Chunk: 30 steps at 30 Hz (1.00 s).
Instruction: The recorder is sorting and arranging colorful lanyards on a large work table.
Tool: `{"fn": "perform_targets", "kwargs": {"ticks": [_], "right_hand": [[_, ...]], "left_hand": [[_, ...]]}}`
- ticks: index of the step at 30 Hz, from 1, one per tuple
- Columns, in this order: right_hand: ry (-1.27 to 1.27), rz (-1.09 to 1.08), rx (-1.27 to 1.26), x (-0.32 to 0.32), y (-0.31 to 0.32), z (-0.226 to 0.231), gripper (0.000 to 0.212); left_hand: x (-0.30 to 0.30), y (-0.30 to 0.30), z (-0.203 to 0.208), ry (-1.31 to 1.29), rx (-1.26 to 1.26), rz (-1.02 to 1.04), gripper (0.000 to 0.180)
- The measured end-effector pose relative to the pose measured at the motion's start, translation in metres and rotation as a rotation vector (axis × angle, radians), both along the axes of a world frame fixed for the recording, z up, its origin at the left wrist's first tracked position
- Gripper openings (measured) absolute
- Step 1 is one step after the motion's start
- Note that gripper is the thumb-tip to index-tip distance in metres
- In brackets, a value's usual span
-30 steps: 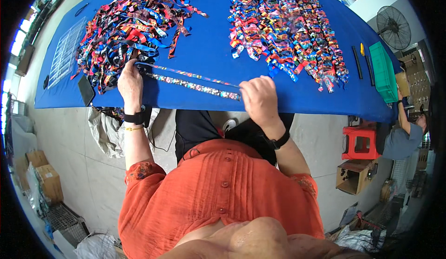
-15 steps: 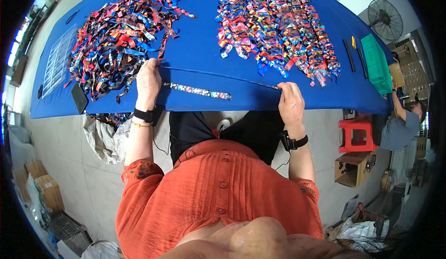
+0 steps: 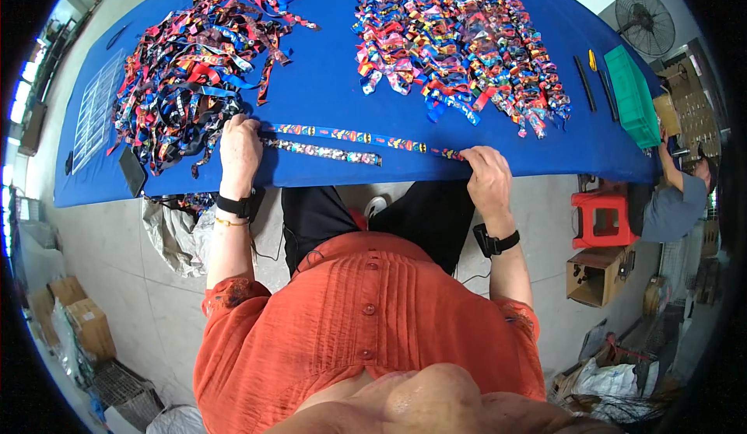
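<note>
A blue printed lanyard strap with colourful figures runs taut between my two hands, its patterned face up. My left hand is closed on its left end, beside a tangled heap of lanyards. The right end is pinched in my right hand, close to the table's front edge. A second, pale patterned strap lies on the blue table cover just nearer to me. Its left end disappears by my left hand, and I cannot tell whether that hand touches it.
Rows of bundled lanyards cover the far right part. A clear plastic grid lies at far left. At right are a green bin, dark rods and a yellow cutter. Another person sits beyond a red stool.
The strap between my hands has turned from edge-on to flat, showing its printed face. Both hands have shifted slightly, the left one nearer to me.
</note>
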State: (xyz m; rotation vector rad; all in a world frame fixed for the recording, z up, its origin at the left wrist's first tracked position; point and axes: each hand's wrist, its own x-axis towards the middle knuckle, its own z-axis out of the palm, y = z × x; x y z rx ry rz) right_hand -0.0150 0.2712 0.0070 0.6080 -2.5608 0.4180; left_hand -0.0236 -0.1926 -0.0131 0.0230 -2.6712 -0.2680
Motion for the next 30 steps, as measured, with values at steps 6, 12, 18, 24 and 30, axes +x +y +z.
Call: {"fn": "perform_targets", "kwargs": {"ticks": [6, 12, 18, 24, 30], "right_hand": [[0.026, -0.079, -0.015, 0.012, 0.0, 0.006, 0.03], [0.041, -0.21, -0.125, 0.01, -0.014, 0.005, 0.019], [-0.049, -0.267, -0.148, -0.001, -0.018, -0.005, 0.009], [-0.169, -0.33, -0.227, -0.003, -0.014, -0.007, 0.007], [-0.197, -0.387, -0.167, 0.0, -0.023, -0.003, 0.008]], "left_hand": [[0.012, 0.009, -0.003, -0.04, -0.08, 0.033, 0.029], [0.027, 0.042, 0.016, 0.009, -0.015, 0.032, 0.033], [0.024, 0.063, 0.004, -0.103, 0.026, 0.001, 0.032], [0.031, 0.061, -0.001, -0.113, -0.025, 0.021, 0.037], [0.035, 0.061, -0.002, -0.155, -0.028, 0.046, 0.05]]}}
